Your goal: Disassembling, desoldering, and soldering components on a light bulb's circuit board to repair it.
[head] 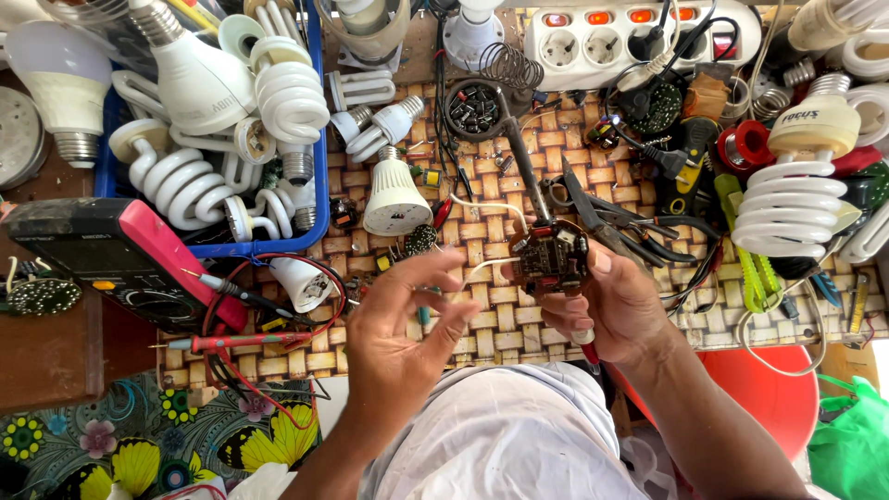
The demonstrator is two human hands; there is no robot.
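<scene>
Woven worktop [482, 241] across the middle of the frame, full of bits and tools. Blue bin [319, 199] at upper left, packed with white spiral bulbs [287, 93]. Black and pink meter [111, 259] at left, with red and black wires looping just beside it. White power strip [639, 37] at top, right of middle. Big spiral bulb [796, 199] at right, near green-handled tools. Dark pliers [602, 218] just right of middle. Right hand [616, 306] near the middle, closed around a small dark circuit board [553, 257] and a red-handled tool poking out below. Left hand [407, 324] lower middle, fingers half curled and mostly open, pinching a thin white wire [486, 267] from the board.
</scene>
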